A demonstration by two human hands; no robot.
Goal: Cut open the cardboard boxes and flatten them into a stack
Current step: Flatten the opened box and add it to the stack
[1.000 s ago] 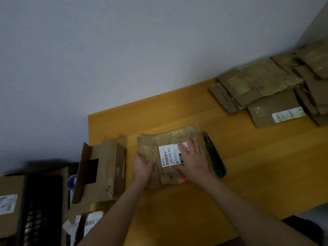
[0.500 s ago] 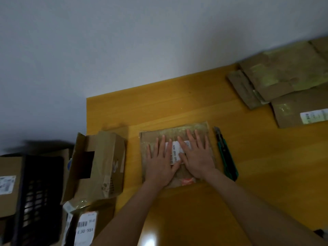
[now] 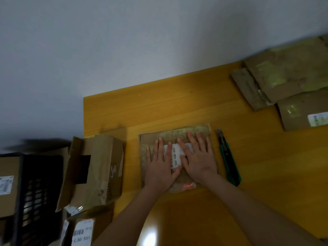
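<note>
A flattened brown cardboard box (image 3: pixel 198 131) with a white shipping label lies in the middle of the yellow wooden table (image 3: pixel 177 96). My left hand (image 3: pixel 160 167) and my right hand (image 3: pixel 198 158) both press flat on it, fingers straight and spread, thumbs touching over the label. A green utility knife (image 3: pixel 229 160) lies on the table just right of the box. A stack of flattened boxes (image 3: pixel 287 82) sits at the table's far right corner.
An opened, still upright cardboard box (image 3: pixel 95 167) stands at the table's left edge. Below it lies another labelled box (image 3: pixel 81 231). A black slatted crate (image 3: pixel 35 192) with more boxes stands at far left. A white wall backs the table.
A second ago my left hand held the box's left edge while it was still bulging. Now both palms lie flat on it and it is pressed down; the view has shifted slightly left.
</note>
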